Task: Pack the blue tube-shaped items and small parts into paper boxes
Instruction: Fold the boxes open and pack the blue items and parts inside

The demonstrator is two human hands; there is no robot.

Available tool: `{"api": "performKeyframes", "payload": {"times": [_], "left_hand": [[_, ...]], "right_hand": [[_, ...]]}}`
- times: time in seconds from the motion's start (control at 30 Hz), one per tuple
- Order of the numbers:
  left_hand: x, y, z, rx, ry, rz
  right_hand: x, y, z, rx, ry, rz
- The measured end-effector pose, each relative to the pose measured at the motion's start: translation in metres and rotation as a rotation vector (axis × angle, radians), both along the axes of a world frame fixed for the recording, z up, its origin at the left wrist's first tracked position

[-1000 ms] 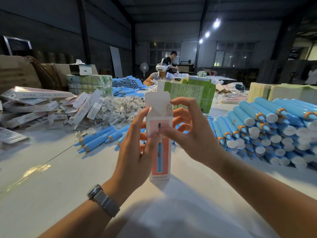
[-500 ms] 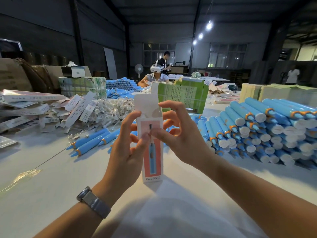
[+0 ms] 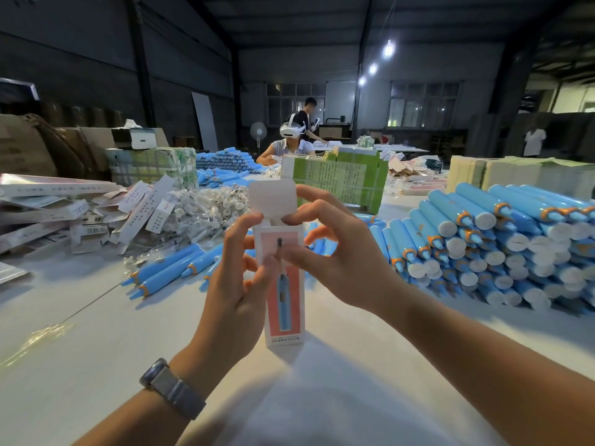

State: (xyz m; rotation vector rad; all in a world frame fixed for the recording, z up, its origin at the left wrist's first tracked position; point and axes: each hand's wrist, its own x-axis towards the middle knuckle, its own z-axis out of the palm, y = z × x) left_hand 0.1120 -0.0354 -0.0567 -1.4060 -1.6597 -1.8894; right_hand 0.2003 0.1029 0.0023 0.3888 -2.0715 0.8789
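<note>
A narrow white paper box (image 3: pixel 286 304) with a pink panel and a blue tube picture stands upright on the white table (image 3: pixel 96 365), its top flap raised. My left hand (image 3: pixel 236 284) grips its left side, thumb on the front. My right hand (image 3: pixel 335 252) holds the upper right, thumb on the front and index finger at the open top edge. Loose blue tubes (image 3: pixel 167 272) lie left of the box. A large stack of blue tubes (image 3: pixel 502 246) fills the right. What is inside the box is hidden.
Flat white boxes (image 3: pixel 48 204) and a heap of small bagged parts (image 3: pixel 206 210) lie at the left. A green carton (image 3: pixel 335 181) stands behind the box. People are at the far end of the table (image 3: pixel 289 146).
The box has tilted slightly and sits lower in view. My right index finger has come down onto the open top edge under the flap. Both hands keep their hold.
</note>
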Motion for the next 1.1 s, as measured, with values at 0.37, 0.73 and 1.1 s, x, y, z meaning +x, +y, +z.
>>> {"api": "performKeyframes", "payload": {"times": [0.37, 0.73, 1.1], "left_hand": [[0.0008, 0.0015, -0.0041, 0.002, 0.039, -0.017], [-0.0017, -0.0015, -0.0017, 0.040, 0.011, -0.011], [0.0009, 0.0012, -0.0029, 0.014, 0.041, 0.007]], "right_hand": [[0.0006, -0.0021, 0.0050, -0.012, 0.067, 0.008], [0.0014, -0.0005, 0.0023, 0.030, 0.039, 0.022], [0.0034, -0.0089, 0.0068, -0.025, 0.047, -0.002]]}}
